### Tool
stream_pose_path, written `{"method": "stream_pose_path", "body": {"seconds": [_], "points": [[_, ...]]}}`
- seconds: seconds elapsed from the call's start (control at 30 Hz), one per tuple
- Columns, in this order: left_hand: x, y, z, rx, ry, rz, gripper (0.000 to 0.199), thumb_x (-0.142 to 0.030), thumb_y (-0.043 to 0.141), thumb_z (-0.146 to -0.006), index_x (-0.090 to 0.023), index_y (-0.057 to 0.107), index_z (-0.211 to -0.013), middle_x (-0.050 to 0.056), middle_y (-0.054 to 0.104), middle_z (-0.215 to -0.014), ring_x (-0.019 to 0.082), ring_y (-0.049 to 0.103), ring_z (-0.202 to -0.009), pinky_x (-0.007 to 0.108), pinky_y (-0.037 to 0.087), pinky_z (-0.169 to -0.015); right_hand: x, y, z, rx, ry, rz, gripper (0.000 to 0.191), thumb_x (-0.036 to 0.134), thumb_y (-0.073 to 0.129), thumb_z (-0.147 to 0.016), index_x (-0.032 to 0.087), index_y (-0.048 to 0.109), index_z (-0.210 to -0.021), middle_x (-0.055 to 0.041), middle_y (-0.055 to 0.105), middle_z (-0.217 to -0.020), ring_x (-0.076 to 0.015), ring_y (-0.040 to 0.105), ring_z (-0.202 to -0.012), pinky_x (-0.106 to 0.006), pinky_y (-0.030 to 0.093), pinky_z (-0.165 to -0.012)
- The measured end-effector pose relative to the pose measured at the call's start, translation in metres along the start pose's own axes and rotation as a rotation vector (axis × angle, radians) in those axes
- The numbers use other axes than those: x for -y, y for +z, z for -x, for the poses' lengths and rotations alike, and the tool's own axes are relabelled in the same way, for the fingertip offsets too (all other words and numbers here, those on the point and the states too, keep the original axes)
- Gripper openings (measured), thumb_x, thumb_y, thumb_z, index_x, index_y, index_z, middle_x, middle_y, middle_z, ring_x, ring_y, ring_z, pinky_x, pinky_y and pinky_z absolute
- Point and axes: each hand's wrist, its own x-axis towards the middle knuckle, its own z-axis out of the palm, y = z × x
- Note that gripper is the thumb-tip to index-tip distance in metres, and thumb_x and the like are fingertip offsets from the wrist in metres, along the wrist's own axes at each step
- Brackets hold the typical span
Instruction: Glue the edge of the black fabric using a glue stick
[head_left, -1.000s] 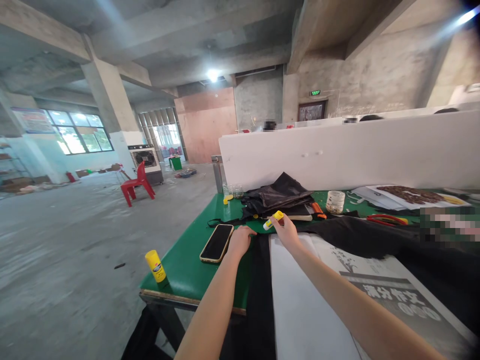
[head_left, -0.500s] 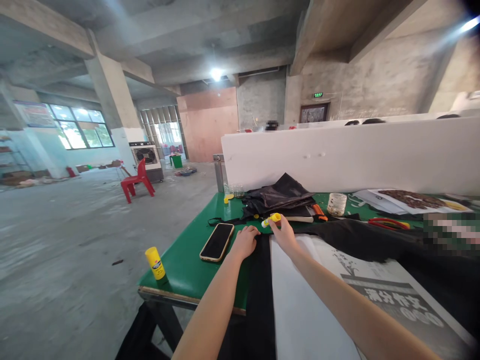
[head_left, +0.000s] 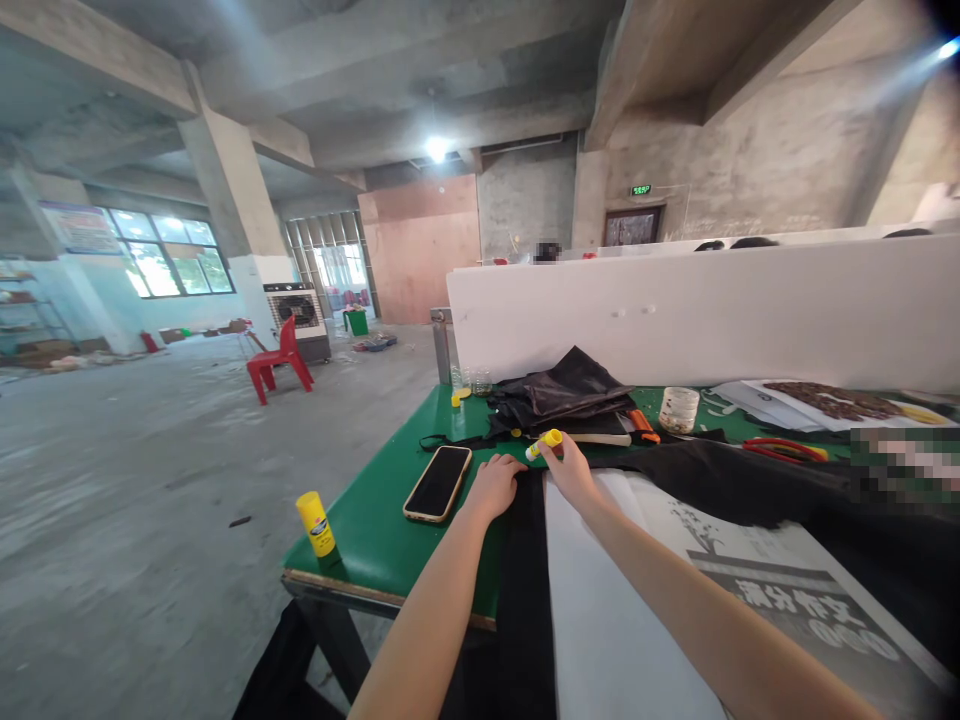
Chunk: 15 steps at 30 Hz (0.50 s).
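Observation:
My right hand (head_left: 571,474) grips a yellow-and-white glue stick (head_left: 543,445), tilted with its white end down and left, just above the far end of a black strip of material (head_left: 527,560). Fingers stretched out, my left hand (head_left: 497,484) lies on that end of the strip, to the left of the glue stick. White paper (head_left: 600,600) runs along the strip's right side, under my right forearm. Left of my left hand lies a phone (head_left: 438,484) in a light case. A larger yellow glue stick (head_left: 316,524) stands upright at the table's near left corner.
Folded black material (head_left: 562,388) lies at the back, beside a tool with an orange handle (head_left: 643,425) and a clear jar (head_left: 679,410). Red-handled scissors (head_left: 784,449) are further right. A white panel (head_left: 675,310) borders the green table (head_left: 360,545). A red chair (head_left: 281,362) stands beyond.
The view has shifted slightly, so everything sits a little further right. Both hands stay nearly in place, the right still holding the glue stick.

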Motion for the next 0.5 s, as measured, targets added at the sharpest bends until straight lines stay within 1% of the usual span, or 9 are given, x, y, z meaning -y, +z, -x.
{"method": "stream_pose_path", "body": {"seconds": [0.17,0.33,0.43,0.5], "points": [[0.002,0.001,-0.002,-0.086,-0.056,0.022,0.03,-0.008,0.042,-0.081,-0.02,0.057,-0.104,0.005,0.06,-0.102,0.019,0.053,-0.101,0.031,0.04,-0.086,0.006,-0.003,0.008,-0.016,-0.011,0.001,0.033,0.052,0.045,-0.082,0.02,0.051,-0.088,-0.003,0.06,-0.083,-0.0182,0.055,-0.073,-0.03,0.042,-0.068],[0.003,0.002,-0.003,-0.144,-0.073,0.035,0.024,-0.013,0.04,-0.087,-0.02,0.056,-0.104,0.005,0.06,-0.1,0.017,0.054,-0.099,0.031,0.041,-0.086,0.017,-0.006,0.014,-0.029,-0.054,0.023,0.03,0.05,0.048,-0.081,0.021,0.05,-0.08,-0.0007,0.056,-0.073,-0.0169,0.051,-0.066,-0.029,0.04,-0.064],[0.003,0.002,-0.003,-0.153,-0.05,0.036,0.023,-0.016,0.04,-0.089,-0.021,0.056,-0.104,0.004,0.06,-0.101,0.017,0.054,-0.1,0.03,0.04,-0.086,0.02,-0.007,0.015,-0.054,-0.071,0.017,0.028,0.049,0.051,-0.079,0.021,0.051,-0.079,-0.0016,0.055,-0.077,-0.0171,0.051,-0.068,-0.03,0.04,-0.067],[0.001,0.001,-0.004,-0.155,-0.031,0.032,0.021,-0.017,0.042,-0.089,-0.022,0.057,-0.103,0.003,0.06,-0.103,0.017,0.053,-0.101,0.031,0.039,-0.087,0.021,-0.007,0.014,-0.093,-0.055,-0.008,0.028,0.049,0.05,-0.08,0.021,0.051,-0.082,-0.0027,0.055,-0.081,-0.0173,0.051,-0.07,-0.03,0.042,-0.069]]}}
